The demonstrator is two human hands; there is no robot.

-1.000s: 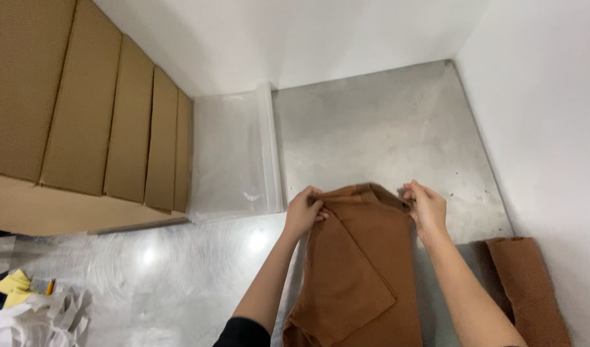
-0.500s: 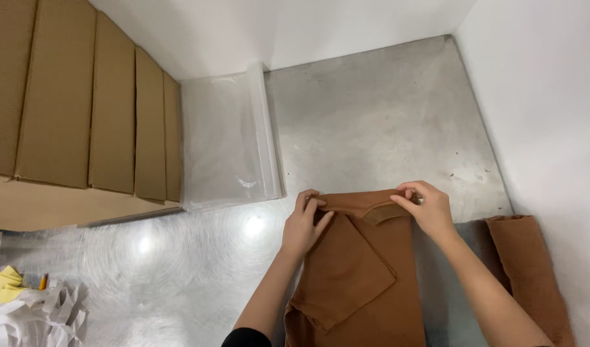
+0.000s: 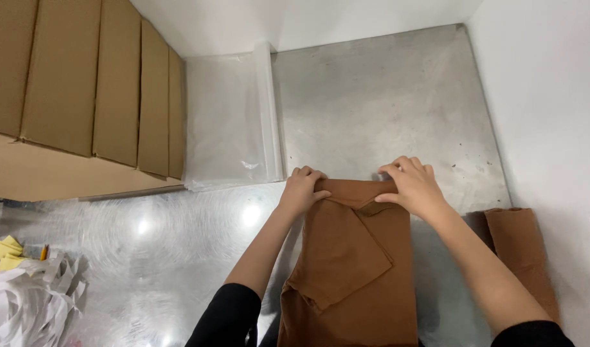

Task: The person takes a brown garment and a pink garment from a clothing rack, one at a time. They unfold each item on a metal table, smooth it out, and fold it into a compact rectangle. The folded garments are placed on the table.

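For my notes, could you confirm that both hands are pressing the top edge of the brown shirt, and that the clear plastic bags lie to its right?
Not quite: in the head view the bags lie to the left of the shirt. Both the left hand and right hand do press its top edge.

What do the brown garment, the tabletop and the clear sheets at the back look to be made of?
Brown garment: soft matte knit fabric, likely cotton; it creases and folds. Tabletop: brushed metal, probably steel; swirl marks and lamp glare. Clear sheets: thin glossy plastic film, seemingly bags.
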